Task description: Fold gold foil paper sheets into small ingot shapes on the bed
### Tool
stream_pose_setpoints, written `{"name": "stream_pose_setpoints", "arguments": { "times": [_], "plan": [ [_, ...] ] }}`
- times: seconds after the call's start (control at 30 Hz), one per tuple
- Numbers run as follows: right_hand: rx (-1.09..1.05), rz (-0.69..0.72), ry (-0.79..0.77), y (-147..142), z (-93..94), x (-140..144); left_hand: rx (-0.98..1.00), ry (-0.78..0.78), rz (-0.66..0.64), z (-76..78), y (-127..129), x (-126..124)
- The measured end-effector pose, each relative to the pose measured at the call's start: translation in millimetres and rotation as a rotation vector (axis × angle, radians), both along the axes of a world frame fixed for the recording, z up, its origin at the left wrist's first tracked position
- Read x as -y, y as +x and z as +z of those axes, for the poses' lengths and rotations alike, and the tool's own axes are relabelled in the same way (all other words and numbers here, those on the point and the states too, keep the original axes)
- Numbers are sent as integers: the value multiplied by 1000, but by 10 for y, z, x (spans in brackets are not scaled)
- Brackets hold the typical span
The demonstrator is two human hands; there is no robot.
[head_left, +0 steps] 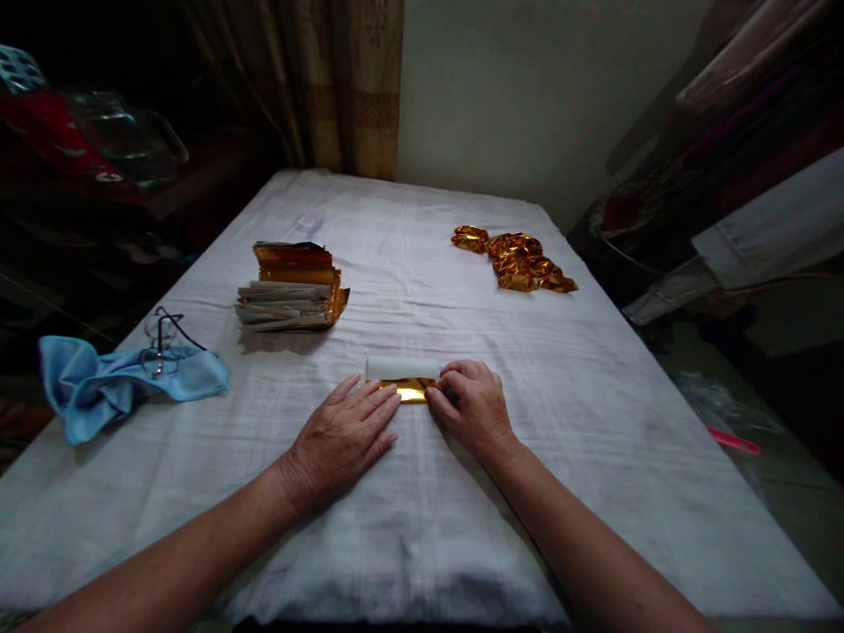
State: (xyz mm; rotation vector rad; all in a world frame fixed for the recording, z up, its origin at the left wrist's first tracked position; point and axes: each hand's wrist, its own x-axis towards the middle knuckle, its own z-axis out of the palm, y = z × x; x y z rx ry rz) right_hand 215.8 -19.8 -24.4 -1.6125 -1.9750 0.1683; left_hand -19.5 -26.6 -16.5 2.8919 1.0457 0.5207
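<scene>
A sheet of gold foil paper (410, 392) lies on the white cloth between my hands, its near part folded over gold side up. Beyond the fold shows its pale back (402, 367). My left hand (349, 424) rests flat with fingers stretched out, the fingertips on the left end of the fold. With bent fingers, my right hand (473, 404) pinches the fold's right end. Further off to the left stands a stack of gold foil sheets (290, 294), grey backs showing. Several crumpled or folded gold foil pieces (518, 262) lie in a heap at the far right.
Eyeglasses (160, 356) sit on a light blue cloth (98, 387) at the left edge of the cloth-covered table (567, 492). A glass jug (128, 141) stands on a dark side surface. Behind are a curtain (356, 88) and a wall; clothes hang at right.
</scene>
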Motion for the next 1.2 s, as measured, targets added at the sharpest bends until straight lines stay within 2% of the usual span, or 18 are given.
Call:
{"name": "stream_pose_setpoints", "arguments": {
  "times": [0.33, 0.43, 0.5, 0.57, 0.67, 0.77, 0.83, 0.93, 1.07, 1.2],
  "plan": [
    [62, -20, -19, -6, -1, -12, -51, 21, 2, -13, -1, -5],
    [54, -21, 52, -1, 3, 7, -61, 41, 7, -14, -3, -8],
    [87, 37, 125, -26, 29, 51, -67, 60, 8, -15, -1, -9],
    [186, 171, 143, -88, 61, 117, -63, 79, 8, -19, 3, -8],
    [316, 334, -4, -219, 88, 215, -48, 93, 11, -33, 9, -8],
    [357, 330, -193, -302, 94, 252, -49, 95, 14, -49, 2, -6],
    [367, 341, -265, -291, 107, 245, -58, 89, 16, -53, -9, -2],
    [389, 370, -314, -178, 137, 228, -82, 58, 18, -48, -26, 4],
    [416, 308, -339, 17, 158, 234, -106, 7, 24, -59, -47, 5],
    [409, 297, -369, 83, 159, 240, -123, -19, 39, -98, -134, 4]
  ]
}}
